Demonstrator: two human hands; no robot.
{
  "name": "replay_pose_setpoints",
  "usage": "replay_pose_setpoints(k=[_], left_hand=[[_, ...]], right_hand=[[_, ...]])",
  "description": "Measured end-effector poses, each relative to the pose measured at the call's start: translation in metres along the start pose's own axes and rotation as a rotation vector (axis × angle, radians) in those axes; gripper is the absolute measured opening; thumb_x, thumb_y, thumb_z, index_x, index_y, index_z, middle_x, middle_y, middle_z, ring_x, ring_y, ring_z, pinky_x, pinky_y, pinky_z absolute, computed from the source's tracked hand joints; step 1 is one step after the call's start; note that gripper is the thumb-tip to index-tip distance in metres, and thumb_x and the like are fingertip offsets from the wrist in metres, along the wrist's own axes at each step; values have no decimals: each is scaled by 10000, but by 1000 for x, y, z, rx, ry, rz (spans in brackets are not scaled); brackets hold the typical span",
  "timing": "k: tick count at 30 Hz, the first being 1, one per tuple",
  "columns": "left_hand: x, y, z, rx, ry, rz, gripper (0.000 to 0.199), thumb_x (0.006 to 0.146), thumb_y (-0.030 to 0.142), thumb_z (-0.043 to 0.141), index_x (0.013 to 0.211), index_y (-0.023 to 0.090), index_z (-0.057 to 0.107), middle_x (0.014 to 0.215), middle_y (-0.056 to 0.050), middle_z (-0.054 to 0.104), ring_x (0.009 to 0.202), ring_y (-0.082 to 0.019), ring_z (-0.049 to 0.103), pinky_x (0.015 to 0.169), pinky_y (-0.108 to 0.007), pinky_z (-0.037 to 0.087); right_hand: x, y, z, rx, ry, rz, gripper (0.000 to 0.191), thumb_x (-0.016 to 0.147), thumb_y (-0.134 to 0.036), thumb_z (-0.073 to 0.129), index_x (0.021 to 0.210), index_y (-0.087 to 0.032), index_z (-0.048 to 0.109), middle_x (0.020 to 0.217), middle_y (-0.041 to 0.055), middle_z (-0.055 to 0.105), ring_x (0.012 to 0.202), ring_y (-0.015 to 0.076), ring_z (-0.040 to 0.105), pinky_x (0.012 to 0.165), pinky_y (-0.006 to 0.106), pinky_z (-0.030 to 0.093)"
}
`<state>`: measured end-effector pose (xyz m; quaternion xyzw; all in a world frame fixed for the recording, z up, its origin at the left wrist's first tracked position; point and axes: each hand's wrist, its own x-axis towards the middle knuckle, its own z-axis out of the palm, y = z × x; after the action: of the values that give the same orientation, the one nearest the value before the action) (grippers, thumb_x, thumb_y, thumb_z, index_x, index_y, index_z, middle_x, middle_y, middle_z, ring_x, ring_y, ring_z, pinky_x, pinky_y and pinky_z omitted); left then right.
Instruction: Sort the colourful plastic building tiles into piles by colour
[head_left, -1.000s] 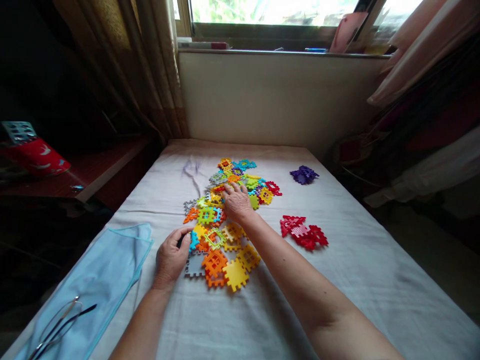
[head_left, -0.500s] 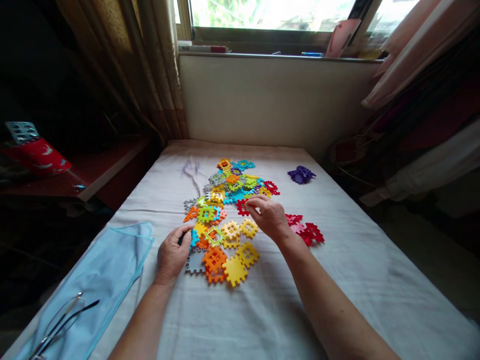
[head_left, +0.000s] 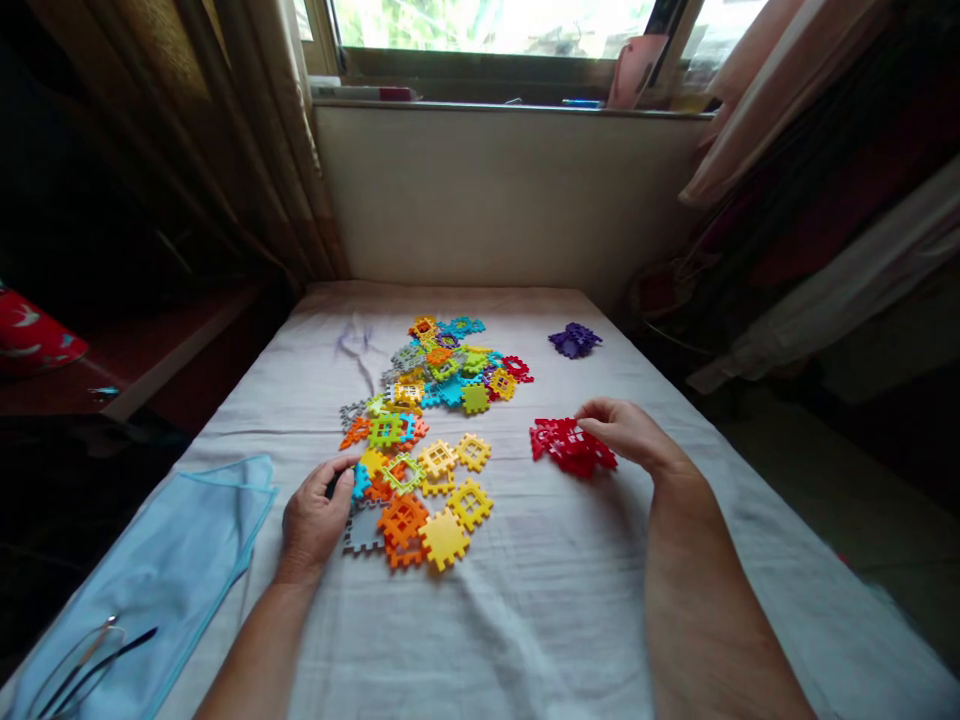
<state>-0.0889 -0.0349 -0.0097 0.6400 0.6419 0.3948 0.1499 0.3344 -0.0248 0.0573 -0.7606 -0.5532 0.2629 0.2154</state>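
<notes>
My right hand (head_left: 626, 432) is at the right of the sheet, thumb and forefinger pinched on the edge of a red toothed plastic tile at the top of a small red tile pile (head_left: 574, 450). My left hand (head_left: 319, 510) rests on the sheet with loosely curved fingers. Its thumb and forefinger stand apart around a dark gap, their tips beside a blue tile (head_left: 361, 483). Close to it lie a grey tile (head_left: 365, 527), an orange window tile (head_left: 403, 520) and a plain yellow tile (head_left: 445, 540). The left hand's lower fingers are hidden.
Mixed coloured tiles (head_left: 450, 385) spread towards the wall. A purple tile pile (head_left: 575, 340) sits at the far right. Glasses (head_left: 97, 655) lie on a light blue cloth (head_left: 172, 560) at the left. A curtain (head_left: 247, 130) and a windowsill (head_left: 487, 104) are beyond.
My right hand has moved right from the mixed tiles to the red pile, bringing a red tile. A lime tile shows near where it was. My left hand stays beside the blue tile; the view has shifted.
</notes>
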Motion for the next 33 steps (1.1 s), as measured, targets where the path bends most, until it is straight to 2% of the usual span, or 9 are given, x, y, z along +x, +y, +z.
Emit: replay_pose_setpoints(k=[6,9,11,16,19,22,27,30,33], left_hand=[[0,0,0,7,-11,-12,375,801,456,475,964,232,727,998,-29,763,918,-214,706,881,-319,548],[0,2,0,7,-9,-15,363,801,445,473,960,236,725,993,-21,764,910,-207,706,878,-309,547],[-1,3,0,6,2,-17,348,797,434,477,947,240,724,980,-18,765,901,-205,707,864,-301,550],[-1,3,0,0,11,-7,322,798,424,484,924,250,724,969,-14,766,903,-206,709,849,-295,553],[0,2,1,-5,24,-5,325,802,428,481,920,245,723,960,-21,767,902,-209,709,844,-301,555],[0,2,1,-10,16,-3,332,803,420,476,923,233,724,962,-32,767,907,-213,710,852,-311,555],[1,5,0,-25,-4,8,315,805,404,481,919,236,721,968,-30,765,909,-210,707,871,-315,553],[1,5,0,-16,7,9,319,806,414,480,919,239,721,958,-28,764,901,-210,707,847,-309,558],[0,4,2,-17,16,7,328,803,424,476,914,239,722,951,-27,764,896,-213,709,834,-311,561]], right_hand=[[-3,-12,-2,-258,-54,72,227,735,-207,564,863,-203,751,618,-7,649,586,129,568,559,225,373],[-3,-18,-3,-378,10,57,225,775,-272,575,890,-230,764,671,13,672,647,153,595,606,241,398],[5,-24,2,-384,74,-18,260,806,-318,566,958,-241,763,803,35,712,721,169,619,679,255,436],[63,-53,36,-288,193,-160,461,854,-343,547,1283,-200,632,1269,105,645,1051,220,621,932,313,454],[101,-69,57,-273,207,-59,532,877,-402,536,1368,-199,556,1385,127,562,1233,268,530,1002,381,431],[119,-76,72,-291,146,69,565,906,-507,477,1393,-224,524,1384,151,547,1256,301,510,995,457,431],[100,-87,100,-291,85,4,507,915,-526,440,1315,-250,586,1332,122,589,1234,275,530,1010,443,416],[70,-100,122,-285,109,-89,525,912,-491,463,1354,-222,546,1370,141,553,1247,267,517,1049,444,381],[32,-113,143,-265,85,-209,476,923,-472,453,1341,-266,552,1427,111,511,1292,270,473,1085,505,326]])
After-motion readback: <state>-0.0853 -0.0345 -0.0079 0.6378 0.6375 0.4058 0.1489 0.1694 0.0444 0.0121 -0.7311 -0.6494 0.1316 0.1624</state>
